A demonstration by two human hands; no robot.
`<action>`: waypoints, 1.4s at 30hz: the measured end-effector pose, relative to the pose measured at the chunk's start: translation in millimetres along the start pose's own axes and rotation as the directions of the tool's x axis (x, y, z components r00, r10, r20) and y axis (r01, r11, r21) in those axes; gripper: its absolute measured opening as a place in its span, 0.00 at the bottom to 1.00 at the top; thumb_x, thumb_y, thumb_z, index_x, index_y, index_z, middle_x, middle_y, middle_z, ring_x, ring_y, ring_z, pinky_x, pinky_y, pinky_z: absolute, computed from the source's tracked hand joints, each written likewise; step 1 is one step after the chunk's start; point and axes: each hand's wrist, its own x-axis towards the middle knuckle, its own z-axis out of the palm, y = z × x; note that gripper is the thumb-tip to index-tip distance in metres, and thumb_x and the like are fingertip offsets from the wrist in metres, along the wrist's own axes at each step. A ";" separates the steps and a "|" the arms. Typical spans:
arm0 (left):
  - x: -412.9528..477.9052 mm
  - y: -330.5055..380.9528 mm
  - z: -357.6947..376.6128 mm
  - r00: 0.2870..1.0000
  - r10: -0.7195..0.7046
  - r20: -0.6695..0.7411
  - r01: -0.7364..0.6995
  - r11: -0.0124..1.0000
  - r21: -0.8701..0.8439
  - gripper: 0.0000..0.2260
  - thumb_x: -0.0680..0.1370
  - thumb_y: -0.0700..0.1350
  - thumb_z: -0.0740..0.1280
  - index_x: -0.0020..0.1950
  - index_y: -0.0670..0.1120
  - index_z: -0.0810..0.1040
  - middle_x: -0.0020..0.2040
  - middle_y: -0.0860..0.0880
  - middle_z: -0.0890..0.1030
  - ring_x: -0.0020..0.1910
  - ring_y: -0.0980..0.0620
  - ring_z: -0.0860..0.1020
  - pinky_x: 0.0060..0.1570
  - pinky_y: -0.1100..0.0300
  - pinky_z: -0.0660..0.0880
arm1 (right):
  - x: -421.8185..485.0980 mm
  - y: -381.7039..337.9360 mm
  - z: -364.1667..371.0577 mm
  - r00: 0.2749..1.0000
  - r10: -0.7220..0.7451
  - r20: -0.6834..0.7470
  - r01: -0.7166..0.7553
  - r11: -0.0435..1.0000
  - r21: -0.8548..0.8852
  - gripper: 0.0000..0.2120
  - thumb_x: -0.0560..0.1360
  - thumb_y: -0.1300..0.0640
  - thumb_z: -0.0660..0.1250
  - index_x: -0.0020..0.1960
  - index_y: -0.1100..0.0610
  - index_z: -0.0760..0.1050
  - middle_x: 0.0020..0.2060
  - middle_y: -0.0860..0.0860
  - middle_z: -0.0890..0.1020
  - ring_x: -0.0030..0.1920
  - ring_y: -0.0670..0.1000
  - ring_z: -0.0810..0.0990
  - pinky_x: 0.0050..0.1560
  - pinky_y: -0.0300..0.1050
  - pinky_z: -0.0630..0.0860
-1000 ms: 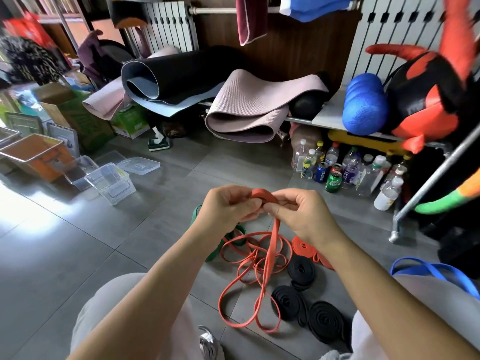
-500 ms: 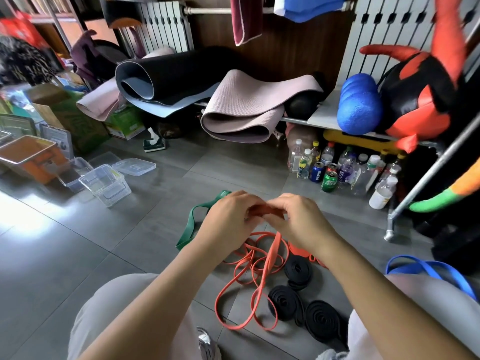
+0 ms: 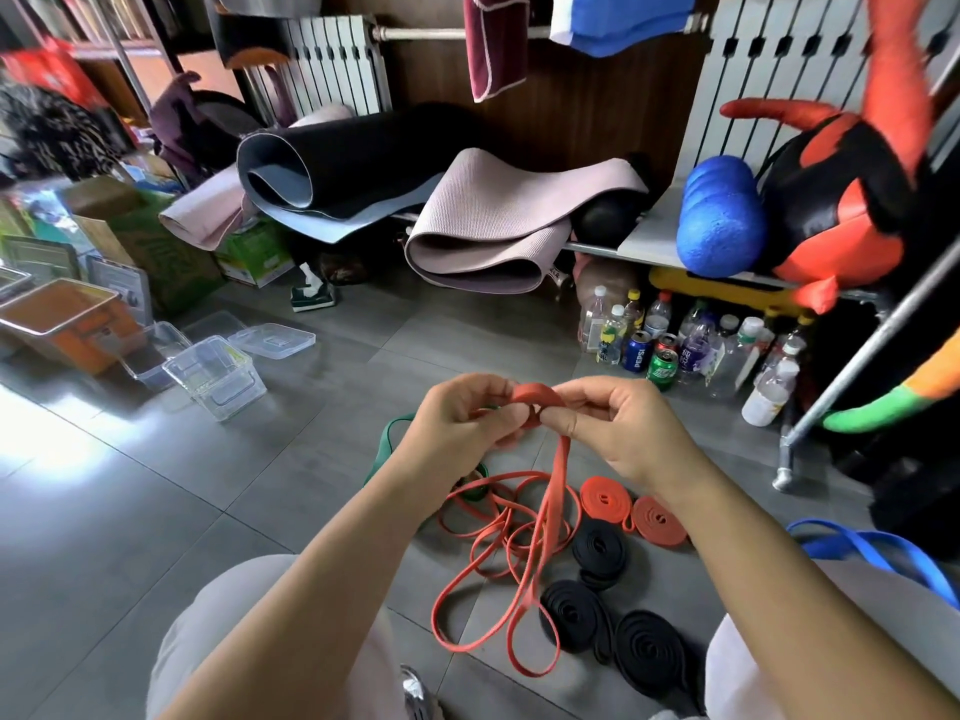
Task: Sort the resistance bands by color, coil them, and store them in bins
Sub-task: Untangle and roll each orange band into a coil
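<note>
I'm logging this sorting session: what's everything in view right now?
Held band: one, orange, raised, tail hanging to floor.
Loose bands: count unclear, orange, tangled on floor.
Orange coils: two, right of tangle.
Black coils: three, nearest camera.
Green band: one, left of tangle.
Blue band: one, on right leg.
Clear bins: two, floor left.
Orange bin: one, far left.
Rolled mats: at least three, black and pink, back.
Foam roller: one, blue, shelf right.
Bottles and cans: many, under shelf.
Left hand: pinches held band.
Right hand: pinches held band.

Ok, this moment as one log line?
coiling | left hand, right hand pinch orange band | tail loose on floor | orange coils, black coils done
</note>
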 end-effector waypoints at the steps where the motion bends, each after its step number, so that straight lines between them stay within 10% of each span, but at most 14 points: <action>1: -0.4 -0.1 0.9 1.000 -0.028 0.011 0.029 0.995 -0.092 0.05 0.75 0.35 0.67 0.47 0.44 0.80 0.40 0.48 0.83 0.42 0.51 0.81 0.43 0.62 0.78 | 0.2 0.9 0.4 1.000 -0.008 -0.002 0.008 1.000 0.021 0.08 0.62 0.49 0.73 0.41 0.44 0.82 0.39 0.45 0.85 0.42 0.44 0.84 0.44 0.35 0.78; 4: -1.1 -1.8 5.0 0.996 -0.086 0.022 0.088 0.971 -0.220 0.05 0.75 0.35 0.66 0.48 0.42 0.79 0.39 0.49 0.83 0.42 0.50 0.80 0.42 0.63 0.78 | -0.4 3.2 4.4 0.999 -0.029 -0.023 0.029 0.999 0.017 0.06 0.66 0.53 0.72 0.40 0.43 0.81 0.37 0.42 0.85 0.40 0.42 0.83 0.42 0.32 0.76; 12: 1.2 -5.1 2.1 0.987 0.158 0.032 -0.155 0.876 0.457 0.09 0.73 0.39 0.71 0.43 0.55 0.80 0.37 0.57 0.83 0.37 0.57 0.82 0.42 0.61 0.78 | -7.1 6.9 7.6 1.000 -0.026 0.006 0.027 0.938 -0.344 0.06 0.71 0.57 0.73 0.44 0.46 0.81 0.39 0.44 0.84 0.42 0.45 0.82 0.47 0.47 0.80; 20: 1.7 -2.1 2.3 0.998 0.027 -0.049 -0.029 0.998 -0.047 0.06 0.76 0.36 0.67 0.49 0.43 0.81 0.42 0.46 0.84 0.41 0.52 0.81 0.40 0.63 0.77 | -5.4 2.7 7.6 0.998 -0.018 -0.055 0.010 0.989 -0.146 0.07 0.65 0.51 0.76 0.38 0.39 0.80 0.37 0.44 0.85 0.40 0.46 0.84 0.45 0.43 0.80; 28: 3.2 -2.1 5.4 0.989 -0.120 0.084 0.147 0.819 -0.555 0.09 0.71 0.41 0.67 0.50 0.40 0.80 0.40 0.45 0.83 0.37 0.54 0.80 0.39 0.64 0.78 | -4.8 5.8 15.5 0.989 -0.079 -0.123 0.091 0.991 0.097 0.06 0.64 0.51 0.72 0.40 0.42 0.81 0.37 0.42 0.85 0.39 0.42 0.83 0.41 0.31 0.76; 32: 2.8 -0.8 5.2 0.998 -0.009 -0.070 0.007 1.000 -0.026 0.07 0.75 0.38 0.69 0.49 0.49 0.80 0.42 0.50 0.83 0.40 0.54 0.80 0.40 0.60 0.77 | -3.0 6.8 8.1 0.992 -0.064 -0.111 0.055 0.995 -0.085 0.08 0.68 0.55 0.73 0.41 0.42 0.81 0.35 0.42 0.84 0.38 0.42 0.82 0.41 0.35 0.77; 36: 1.8 -2.3 2.9 0.965 0.261 -0.002 -0.205 0.761 0.615 0.14 0.73 0.42 0.72 0.57 0.53 0.79 0.49 0.57 0.78 0.41 0.61 0.75 0.44 0.75 0.70 | -4.5 8.5 2.1 0.994 -0.107 -0.011 0.086 0.854 -0.513 0.07 0.73 0.55 0.71 0.50 0.54 0.83 0.38 0.49 0.81 0.40 0.51 0.80 0.43 0.50 0.77; 39: 0.9 -4.5 1.7 0.968 0.229 0.106 -0.229 0.620 0.750 0.11 0.74 0.44 0.71 0.55 0.49 0.81 0.46 0.55 0.80 0.40 0.59 0.74 0.38 0.78 0.66 | -7.9 5.6 3.7 0.989 -0.127 0.079 0.148 0.761 -0.631 0.09 0.74 0.52 0.70 0.51 0.53 0.83 0.38 0.49 0.80 0.40 0.50 0.78 0.41 0.47 0.75; 42: 2.4 -3.8 0.0 0.982 0.186 0.039 -0.162 0.710 0.685 0.06 0.73 0.43 0.72 0.49 0.50 0.82 0.38 0.60 0.79 0.38 0.60 0.77 0.38 0.75 0.67 | -7.1 3.4 1.6 0.996 -0.081 0.036 0.087 0.849 -0.520 0.06 0.71 0.53 0.72 0.48 0.51 0.82 0.40 0.47 0.82 0.43 0.48 0.80 0.46 0.46 0.77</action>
